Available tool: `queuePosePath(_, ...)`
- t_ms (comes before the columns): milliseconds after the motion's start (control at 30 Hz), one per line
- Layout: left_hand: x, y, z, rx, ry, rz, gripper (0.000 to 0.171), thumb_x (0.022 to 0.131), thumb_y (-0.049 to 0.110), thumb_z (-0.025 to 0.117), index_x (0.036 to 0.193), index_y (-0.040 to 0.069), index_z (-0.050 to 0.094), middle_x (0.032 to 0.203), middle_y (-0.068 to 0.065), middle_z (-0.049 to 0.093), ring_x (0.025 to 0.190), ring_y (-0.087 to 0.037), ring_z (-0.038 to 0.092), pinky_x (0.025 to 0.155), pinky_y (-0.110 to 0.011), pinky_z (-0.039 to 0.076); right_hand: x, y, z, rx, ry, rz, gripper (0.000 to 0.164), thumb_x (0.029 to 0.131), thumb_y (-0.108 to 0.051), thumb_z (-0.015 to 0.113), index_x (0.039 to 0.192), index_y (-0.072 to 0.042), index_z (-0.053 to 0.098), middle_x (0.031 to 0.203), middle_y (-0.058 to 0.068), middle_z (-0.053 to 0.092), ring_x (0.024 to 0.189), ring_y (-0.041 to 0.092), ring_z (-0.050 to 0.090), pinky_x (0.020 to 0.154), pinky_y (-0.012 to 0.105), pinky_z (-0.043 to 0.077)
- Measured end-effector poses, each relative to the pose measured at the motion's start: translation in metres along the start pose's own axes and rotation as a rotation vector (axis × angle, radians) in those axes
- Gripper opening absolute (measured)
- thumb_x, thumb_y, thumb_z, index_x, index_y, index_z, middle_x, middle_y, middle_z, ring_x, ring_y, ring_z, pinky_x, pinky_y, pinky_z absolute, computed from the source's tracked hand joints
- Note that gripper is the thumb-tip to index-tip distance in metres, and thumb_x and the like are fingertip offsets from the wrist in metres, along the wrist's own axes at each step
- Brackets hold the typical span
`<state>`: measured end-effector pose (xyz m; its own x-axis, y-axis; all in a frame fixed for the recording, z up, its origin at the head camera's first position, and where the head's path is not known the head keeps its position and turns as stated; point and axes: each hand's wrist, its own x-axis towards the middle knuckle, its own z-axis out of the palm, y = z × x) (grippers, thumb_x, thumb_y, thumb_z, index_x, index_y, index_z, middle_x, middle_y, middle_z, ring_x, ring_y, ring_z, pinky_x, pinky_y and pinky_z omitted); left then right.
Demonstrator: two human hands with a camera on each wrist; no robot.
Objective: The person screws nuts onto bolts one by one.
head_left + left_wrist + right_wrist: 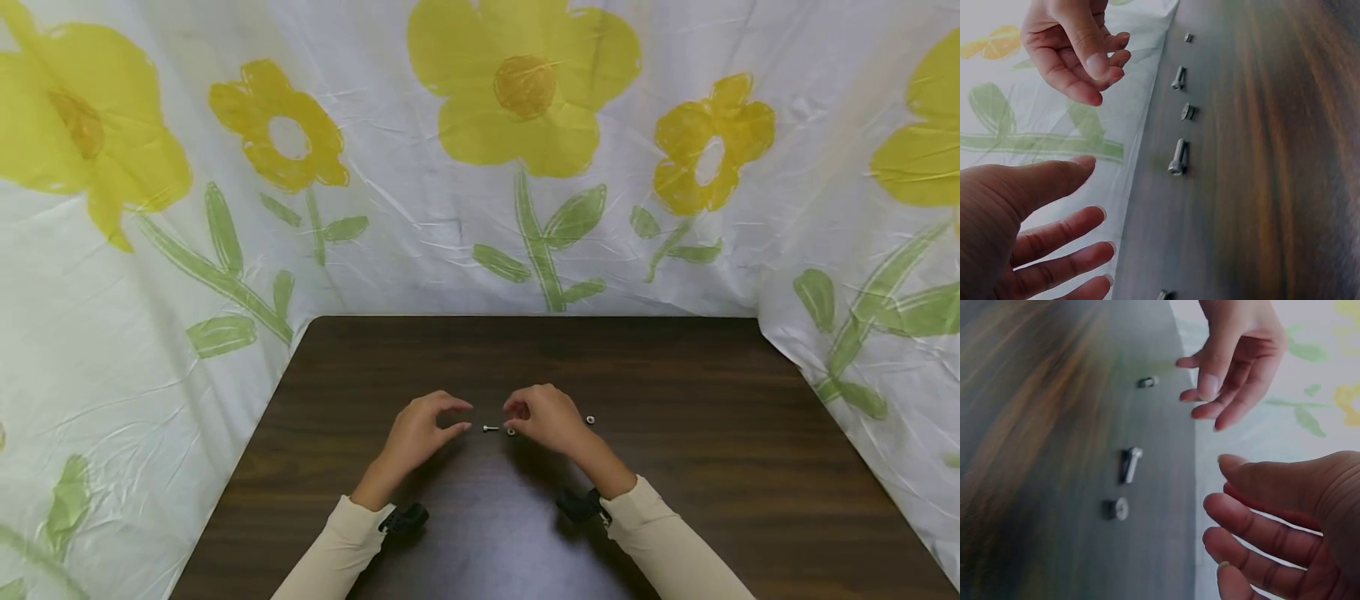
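My left hand (pixel 422 427) hovers over the table with thumb and fingers spread apart, holding nothing. Facing it, my right hand (pixel 549 419) has loosely bent fingers and likewise grips nothing. Between the hands a small metal bolt (pixel 491 428) lies on its side, with a nut (pixel 511 432) beside it, just under the right fingertips. A second nut (pixel 590 420) sits beyond the right hand. The left wrist view shows another bolt (pixel 1178 157) nearer the left hand, plus a metal part cut off at the bottom edge. Neither hand touches a piece.
The dark wood-grain table (pixel 675 375) extends around the hands. A white curtain (pixel 390 233) with yellow flowers hangs behind and along both sides. Each wrist carries a black camera (pixel 405 518) at the sleeve cuff.
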<state>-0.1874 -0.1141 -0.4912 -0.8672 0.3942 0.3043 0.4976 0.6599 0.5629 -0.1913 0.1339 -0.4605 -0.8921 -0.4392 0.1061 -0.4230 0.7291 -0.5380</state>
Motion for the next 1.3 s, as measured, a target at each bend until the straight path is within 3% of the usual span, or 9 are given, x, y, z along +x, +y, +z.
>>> queuePosePath(433,0.003,-0.002,0.024,0.162,-0.027,0.0,0.023,0.082,0.024,0.087,0.104,0.019,0.079,0.099,0.006,0.071,0.082,-0.013,0.067,0.068,-0.032,0.054,-0.007,0.018,0.02,-0.083,-0.034,0.05,0.021,0.083,-0.018,0.086,0.103,-0.013,0.081,0.086,-0.004,0.075,0.072,0.011,0.067,0.061,0.034,0.054)
queuePosePath(800,0.007,0.0,0.034,0.19,-0.049,0.012,0.019,0.081,0.025,0.088,0.098,0.019,0.081,0.095,0.005,0.07,0.083,-0.014,0.067,0.069,-0.034,0.056,-0.004,0.02,0.035,-0.171,-0.01,0.011,0.01,0.081,-0.023,0.088,0.088,-0.02,0.081,0.068,-0.014,0.063,0.061,0.005,0.056,0.054,0.03,0.047)
queuePosePath(1300,0.012,0.004,0.042,0.253,-0.063,-0.014,0.014,0.081,0.027,0.088,0.092,0.021,0.081,0.091,0.006,0.067,0.085,-0.015,0.065,0.07,-0.035,0.056,-0.001,0.021,0.042,-0.229,0.028,-0.014,0.01,0.082,-0.021,0.085,0.077,-0.02,0.077,0.071,-0.01,0.068,0.064,0.011,0.062,0.057,0.034,0.053)
